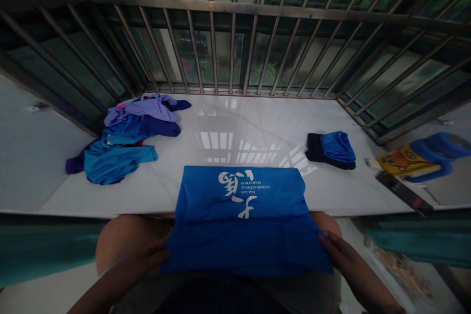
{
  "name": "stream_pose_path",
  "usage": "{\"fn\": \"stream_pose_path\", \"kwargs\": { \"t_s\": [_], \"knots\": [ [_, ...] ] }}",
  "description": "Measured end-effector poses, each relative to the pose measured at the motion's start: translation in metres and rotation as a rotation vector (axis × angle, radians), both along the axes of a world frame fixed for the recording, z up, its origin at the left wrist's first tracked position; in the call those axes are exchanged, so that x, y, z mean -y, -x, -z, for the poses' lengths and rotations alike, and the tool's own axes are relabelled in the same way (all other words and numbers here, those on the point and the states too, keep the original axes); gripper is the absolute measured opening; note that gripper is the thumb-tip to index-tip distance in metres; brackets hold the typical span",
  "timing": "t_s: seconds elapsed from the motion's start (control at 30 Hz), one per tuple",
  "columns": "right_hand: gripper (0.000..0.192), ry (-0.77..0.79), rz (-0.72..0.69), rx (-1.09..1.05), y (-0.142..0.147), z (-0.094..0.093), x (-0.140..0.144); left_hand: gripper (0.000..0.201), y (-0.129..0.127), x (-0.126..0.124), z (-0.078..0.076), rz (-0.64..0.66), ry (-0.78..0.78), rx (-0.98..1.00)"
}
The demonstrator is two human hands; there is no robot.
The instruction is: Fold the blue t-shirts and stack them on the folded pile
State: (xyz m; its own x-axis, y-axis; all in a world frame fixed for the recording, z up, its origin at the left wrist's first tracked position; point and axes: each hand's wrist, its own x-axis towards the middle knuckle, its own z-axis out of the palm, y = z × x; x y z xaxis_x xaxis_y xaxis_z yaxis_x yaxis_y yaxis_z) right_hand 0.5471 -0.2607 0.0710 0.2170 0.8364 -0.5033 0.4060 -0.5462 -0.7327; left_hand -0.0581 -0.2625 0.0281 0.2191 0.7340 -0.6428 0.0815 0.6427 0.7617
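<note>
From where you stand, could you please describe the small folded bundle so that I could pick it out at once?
Look along the white ledge under the barred window, to its right side. There lies the folded bundle, a bright blue garment on a black one. Unlike the loose heap of clothes at the left and the printed blue shirt held by both hands, it is compact and untouched.

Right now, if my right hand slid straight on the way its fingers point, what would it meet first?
The right hand points inward across the blue printed T-shirt it grips, so it would likely meet more shirt fabric first.
</note>
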Motion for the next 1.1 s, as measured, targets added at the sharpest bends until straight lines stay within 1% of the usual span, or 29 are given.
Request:
{"fn": "stream_pose_path", "kwargs": {
  "t_s": [0.07, 0.13, 0.2, 0.23, 0.27, 0.3, 0.33, 0.37, 0.43, 0.5, 0.57, 0.6, 0.67, 0.7, 0.77, 0.8, 0.87, 0.93, 1.0, 1.07, 1.1],
  "knots": [
    [0.056, -0.035, 0.083, -0.176, 0.007, -0.014, -0.007, 0.043, -0.006, -0.007, -0.009, -0.06, 0.048, 0.083],
    [0.06, -0.103, 0.229, -0.382, 0.017, -0.021, -0.024, 0.047, -0.022, -0.024, -0.018, -0.228, -0.001, 0.224],
    [0.067, -0.232, 0.398, -0.553, 0.028, -0.02, -0.048, 0.046, -0.044, -0.048, -0.025, -0.403, -0.135, 0.343],
    [0.069, -0.313, 0.454, -0.61, 0.034, -0.017, -0.062, 0.045, -0.055, -0.061, -0.027, -0.458, -0.22, 0.35],
    [0.069, -0.385, 0.468, -0.641, 0.039, -0.012, -0.074, 0.045, -0.065, -0.073, -0.027, -0.486, -0.313, 0.31],
    [0.068, -0.45, 0.46, -0.624, 0.044, -0.007, -0.086, 0.046, -0.073, -0.083, -0.027, -0.477, -0.394, 0.206],
    [0.068, -0.501, 0.433, -0.548, 0.047, -0.002, -0.095, 0.049, -0.078, -0.092, -0.025, -0.435, -0.469, 0.059],
    [0.068, -0.533, 0.382, -0.417, 0.049, 0.003, -0.103, 0.052, -0.081, -0.099, -0.021, -0.366, -0.536, -0.119],
    [0.068, -0.563, 0.23, -0.038, 0.051, 0.014, -0.109, 0.056, -0.082, -0.106, -0.011, -0.184, -0.664, -0.466],
    [0.068, -0.565, 0.053, 0.351, 0.052, 0.022, -0.107, 0.054, -0.079, -0.105, 0.003, -0.02, -0.811, -0.704],
    [0.07, -0.51, -0.049, 0.651, 0.057, 0.028, -0.1, 0.048, -0.077, -0.101, 0.017, 0.086, -0.923, -0.864],
    [0.07, -0.452, -0.075, 0.75, 0.06, 0.031, -0.097, 0.046, -0.077, -0.098, 0.023, 0.115, -0.954, -0.934],
    [0.068, -0.292, -0.113, 0.836, 0.067, 0.033, -0.093, 0.046, -0.078, -0.092, 0.032, 0.146, -0.975, -1.044],
    [0.065, -0.217, -0.138, 0.829, 0.069, 0.033, -0.094, 0.046, -0.079, -0.089, 0.035, 0.156, -0.976, -1.075],
    [0.059, -0.113, -0.18, 0.765, 0.068, 0.03, -0.1, 0.047, -0.08, -0.087, 0.037, 0.179, -0.975, -1.092],
    [0.057, -0.08, -0.184, 0.727, 0.064, 0.027, -0.105, 0.047, -0.08, -0.086, 0.037, 0.193, -0.973, -1.083],
    [0.054, -0.054, -0.148, 0.675, 0.049, 0.02, -0.117, 0.046, -0.08, -0.089, 0.035, 0.223, -0.969, -1.045],
    [0.051, -0.065, -0.052, 0.68, 0.027, 0.01, -0.128, 0.045, -0.078, -0.093, 0.032, 0.248, -0.974, -0.998],
    [0.049, -0.104, 0.086, 0.755, 0.006, -0.002, -0.136, 0.044, -0.076, -0.096, 0.028, 0.266, -0.991, -0.956],
    [0.051, -0.194, 0.196, 0.858, -0.006, -0.014, -0.14, 0.043, -0.076, -0.097, 0.024, 0.277, -1.013, -0.91],
    [0.052, -0.271, 0.225, 0.902, -0.006, -0.02, -0.141, 0.043, -0.078, -0.097, 0.022, 0.276, -1.023, -0.881]
  ]
}}
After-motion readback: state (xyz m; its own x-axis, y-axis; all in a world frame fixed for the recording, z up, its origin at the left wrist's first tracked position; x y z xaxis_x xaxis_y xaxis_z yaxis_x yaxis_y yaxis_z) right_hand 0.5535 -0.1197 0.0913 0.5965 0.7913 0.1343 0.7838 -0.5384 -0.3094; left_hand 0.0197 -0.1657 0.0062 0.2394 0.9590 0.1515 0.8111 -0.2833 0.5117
